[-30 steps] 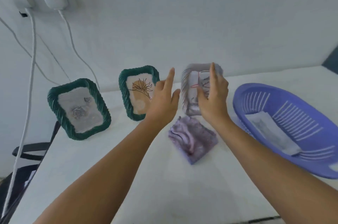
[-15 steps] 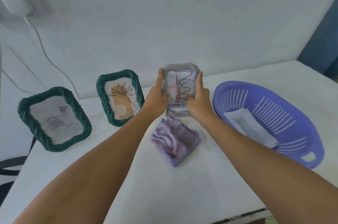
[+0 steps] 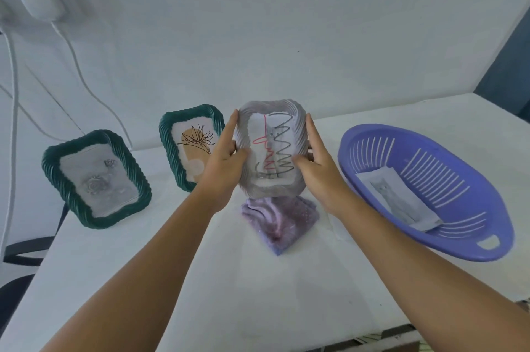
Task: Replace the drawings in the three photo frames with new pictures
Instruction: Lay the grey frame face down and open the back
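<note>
White wall and a white table [image 3: 258,294] fill the view, with cables hanging from a wall socket [image 3: 40,4] at the upper left. A grey frame [image 3: 271,147] with a scribbled drawing in red and black is held upright above the table, gripped at its left edge by the left hand [image 3: 226,162] and at its right edge by the right hand [image 3: 318,168], fingers stretched along the sides and thumbs laid on the front. A purple cloth [image 3: 279,218] lies just below it. Two green frames [image 3: 96,178] [image 3: 190,147] are propped to the left, apart from each other. A purple basket [image 3: 424,191] at the right holds a cat picture [image 3: 395,196].

Risk is judged to lie in the grip: the ribbed rim is pinched only at its edges, so the frame could be dropped when turned over to reach the back. If it is swung leftward, the nearer green frame could be knocked flat. The drawing could be torn if pulled out roughly.
</note>
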